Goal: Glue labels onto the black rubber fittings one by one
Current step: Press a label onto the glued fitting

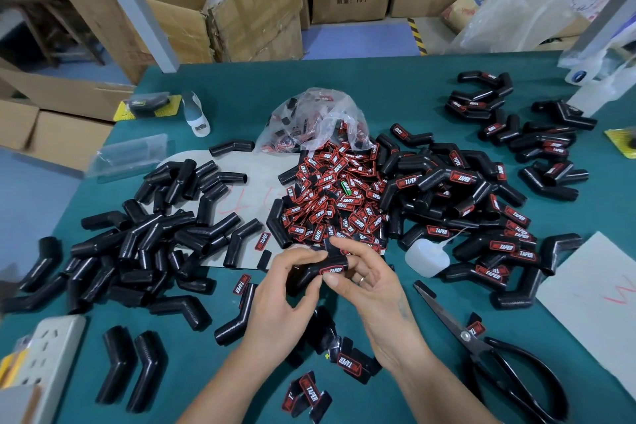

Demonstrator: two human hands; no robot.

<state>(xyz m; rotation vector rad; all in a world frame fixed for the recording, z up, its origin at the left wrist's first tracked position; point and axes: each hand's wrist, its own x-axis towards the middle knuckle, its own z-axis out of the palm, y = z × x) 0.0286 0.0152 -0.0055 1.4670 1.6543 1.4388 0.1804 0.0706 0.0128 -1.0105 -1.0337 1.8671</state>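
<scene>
A bent black rubber fitting [318, 270] sits just below the middle of the frame, held above the green table [378, 86] between both hands, and a red-and-black label [333, 270] lies on its upper face. The left hand [285, 289] curls its fingers and thumb round the fitting's lower left end. The right hand [364, 280] pinches the labelled end, thumb tip under the label and fingers bent over the top. Directly above the hands is a heap of loose labels [334, 196] spilling from a clear plastic bag [316, 117]. Unlabelled fittings [148, 237] pile up at centre left, labelled ones [481, 217] at centre right. A small white glue bottle [426, 256] lies right of the hands, and black scissors [488, 354] rest at lower right.
</scene>
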